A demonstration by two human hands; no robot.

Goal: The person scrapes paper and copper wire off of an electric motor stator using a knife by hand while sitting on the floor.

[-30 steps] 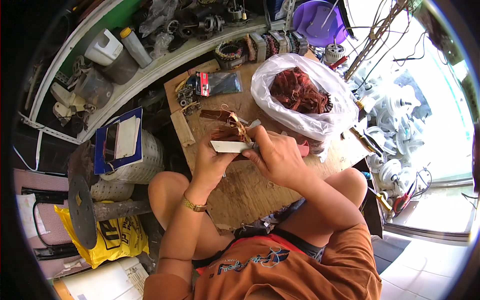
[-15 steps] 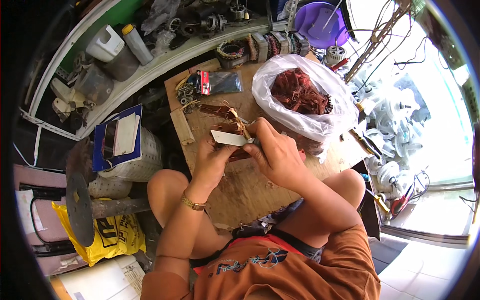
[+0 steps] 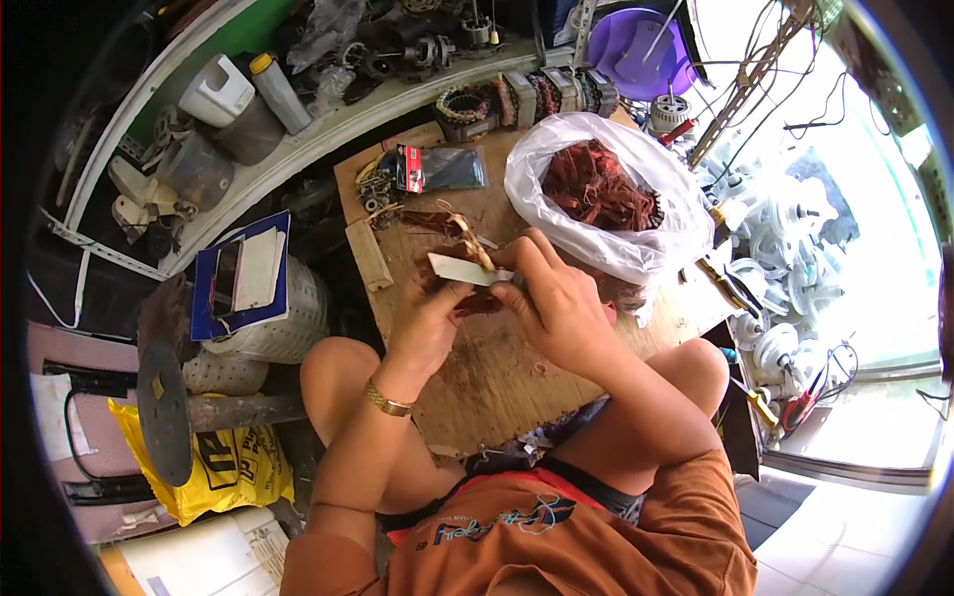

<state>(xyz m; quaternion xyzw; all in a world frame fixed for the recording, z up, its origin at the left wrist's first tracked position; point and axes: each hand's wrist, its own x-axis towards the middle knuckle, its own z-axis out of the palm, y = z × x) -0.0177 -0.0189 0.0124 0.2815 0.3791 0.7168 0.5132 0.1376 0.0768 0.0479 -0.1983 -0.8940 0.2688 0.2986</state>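
A bundle of reddish-brown copper wire (image 3: 425,221), with pale tan strips (image 3: 463,234) along it, is held above the wooden board. My left hand (image 3: 421,323) is closed round its near side. My right hand (image 3: 558,300) grips a knife by its handle, which my fingers mostly hide. The wide flat blade (image 3: 459,270) points left across the bundle, close to my left thumb. Whether its edge cuts into the bundle I cannot tell. A white plastic bag (image 3: 527,184) holding reddish-brown wire scraps (image 3: 596,184) stands just beyond my right hand.
On the board (image 3: 487,387) lie a clear packet (image 3: 452,169), small metal parts (image 3: 378,189) and a wood block (image 3: 368,256). Several wound stators (image 3: 467,111) line the back beside a purple basin (image 3: 636,60). Pliers (image 3: 730,283) lie right; a blue folder (image 3: 204,298) sits left.
The whole view has shifted slightly to the right. The blade tilts a little more, its tip still beside my left thumb. Both hands keep their hold.
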